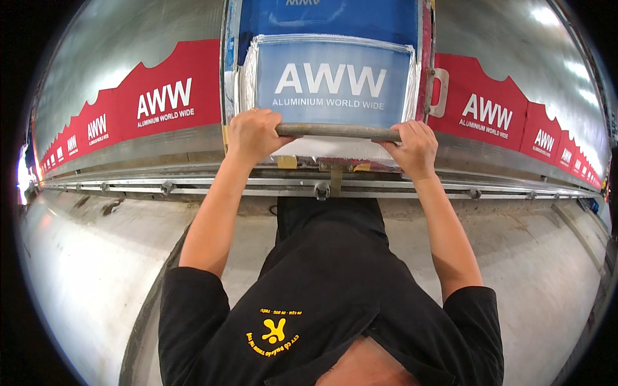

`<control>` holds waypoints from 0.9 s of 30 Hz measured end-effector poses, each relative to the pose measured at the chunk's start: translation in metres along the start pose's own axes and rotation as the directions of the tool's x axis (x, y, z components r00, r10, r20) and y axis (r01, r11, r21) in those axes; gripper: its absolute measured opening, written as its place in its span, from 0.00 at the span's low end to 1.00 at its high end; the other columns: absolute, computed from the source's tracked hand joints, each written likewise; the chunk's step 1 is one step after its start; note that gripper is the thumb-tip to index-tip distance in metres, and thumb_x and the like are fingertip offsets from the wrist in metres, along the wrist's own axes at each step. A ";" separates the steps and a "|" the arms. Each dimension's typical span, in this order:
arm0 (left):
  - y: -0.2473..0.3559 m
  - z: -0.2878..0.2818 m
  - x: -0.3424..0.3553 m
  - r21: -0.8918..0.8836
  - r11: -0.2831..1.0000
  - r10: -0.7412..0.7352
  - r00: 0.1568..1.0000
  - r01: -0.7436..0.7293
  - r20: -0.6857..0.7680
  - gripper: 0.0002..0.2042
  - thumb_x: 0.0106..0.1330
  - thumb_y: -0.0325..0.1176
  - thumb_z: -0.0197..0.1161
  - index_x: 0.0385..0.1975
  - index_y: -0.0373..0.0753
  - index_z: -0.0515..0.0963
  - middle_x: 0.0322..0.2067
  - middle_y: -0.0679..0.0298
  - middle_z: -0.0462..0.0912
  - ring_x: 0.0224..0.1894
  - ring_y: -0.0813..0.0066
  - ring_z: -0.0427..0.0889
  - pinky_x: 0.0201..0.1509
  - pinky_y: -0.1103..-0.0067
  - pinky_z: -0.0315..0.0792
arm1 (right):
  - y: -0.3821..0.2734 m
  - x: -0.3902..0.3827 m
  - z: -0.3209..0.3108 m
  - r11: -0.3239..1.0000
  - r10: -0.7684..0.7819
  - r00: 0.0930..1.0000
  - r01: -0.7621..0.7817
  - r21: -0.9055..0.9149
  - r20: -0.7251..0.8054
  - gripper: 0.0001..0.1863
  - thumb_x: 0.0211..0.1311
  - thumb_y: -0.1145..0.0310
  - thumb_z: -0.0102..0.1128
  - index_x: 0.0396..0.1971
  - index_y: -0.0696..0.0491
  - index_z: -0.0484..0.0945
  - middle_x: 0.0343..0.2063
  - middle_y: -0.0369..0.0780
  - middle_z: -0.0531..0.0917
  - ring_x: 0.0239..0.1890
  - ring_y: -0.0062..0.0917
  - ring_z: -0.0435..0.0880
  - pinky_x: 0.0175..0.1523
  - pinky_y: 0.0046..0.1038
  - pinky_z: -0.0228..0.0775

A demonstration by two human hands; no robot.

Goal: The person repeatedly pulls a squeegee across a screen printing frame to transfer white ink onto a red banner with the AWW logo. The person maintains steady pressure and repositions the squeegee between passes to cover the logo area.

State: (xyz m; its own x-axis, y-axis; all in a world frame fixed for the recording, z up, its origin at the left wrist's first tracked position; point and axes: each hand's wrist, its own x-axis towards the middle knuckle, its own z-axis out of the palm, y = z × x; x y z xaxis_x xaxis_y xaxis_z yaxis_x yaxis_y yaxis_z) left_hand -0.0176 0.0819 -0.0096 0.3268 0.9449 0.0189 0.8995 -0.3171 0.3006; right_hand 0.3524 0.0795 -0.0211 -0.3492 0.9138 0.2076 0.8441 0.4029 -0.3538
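A long squeegee (341, 131) with a grey-brown bar lies across the near end of a printing screen (325, 58). My left hand (252, 133) is wrapped round its left end, and my right hand (415, 145) grips its right end. The screen has a blue mesh with pale lettering and whitish, ink-smeared edges. Just below the bar runs a white band (325, 148), apparently ink. At the right of the frame, close to my right hand, a pale loop handle (439, 93) sticks out. The squeegee's blade cannot be made out.
A long shiny table stretches to both sides, with red printed panels (164, 96) on the left and more red panels (486, 103) on the right. Along its near edge runs a metal rail (399, 188) with bolts. My body stands close to it on a pale floor (84, 257).
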 end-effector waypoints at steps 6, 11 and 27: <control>-0.010 -0.003 0.004 -0.028 0.986 -0.127 0.856 0.163 0.501 0.39 0.42 0.77 0.75 0.21 0.37 0.83 0.22 0.53 0.85 0.30 0.48 0.85 0.37 0.59 0.78 | -0.008 0.001 -0.006 0.978 0.185 0.878 -0.208 0.003 0.441 0.37 0.42 0.33 0.80 0.24 0.56 0.77 0.24 0.41 0.81 0.30 0.43 0.82 0.38 0.43 0.74; -0.028 -0.014 0.034 -0.126 0.979 -0.030 0.717 0.163 0.697 0.41 0.40 0.72 0.80 0.30 0.29 0.88 0.32 0.47 0.90 0.39 0.49 0.89 0.47 0.62 0.82 | 0.011 0.042 -0.025 0.960 0.171 0.731 -0.274 0.055 0.660 0.44 0.42 0.28 0.78 0.37 0.61 0.85 0.37 0.54 0.88 0.44 0.50 0.87 0.49 0.44 0.78; -0.087 -0.056 0.158 -0.145 0.987 0.112 0.927 -0.063 0.358 0.14 0.63 0.46 0.73 0.37 0.42 0.86 0.37 0.57 0.89 0.45 0.51 0.88 0.48 0.59 0.80 | 0.101 0.094 0.026 0.691 0.703 0.698 -0.627 0.360 -0.134 0.23 0.73 0.52 0.69 0.50 0.58 0.85 0.29 0.36 0.86 0.31 0.22 0.84 0.38 0.25 0.77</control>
State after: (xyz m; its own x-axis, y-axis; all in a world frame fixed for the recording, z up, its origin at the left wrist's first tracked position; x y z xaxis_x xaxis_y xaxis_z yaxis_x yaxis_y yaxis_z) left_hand -0.0608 0.2637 0.0209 0.5074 0.8113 -0.2903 0.8255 -0.3610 0.4338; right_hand 0.3938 0.2078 -0.0613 0.4044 0.9144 0.0185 0.6555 -0.2757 -0.7031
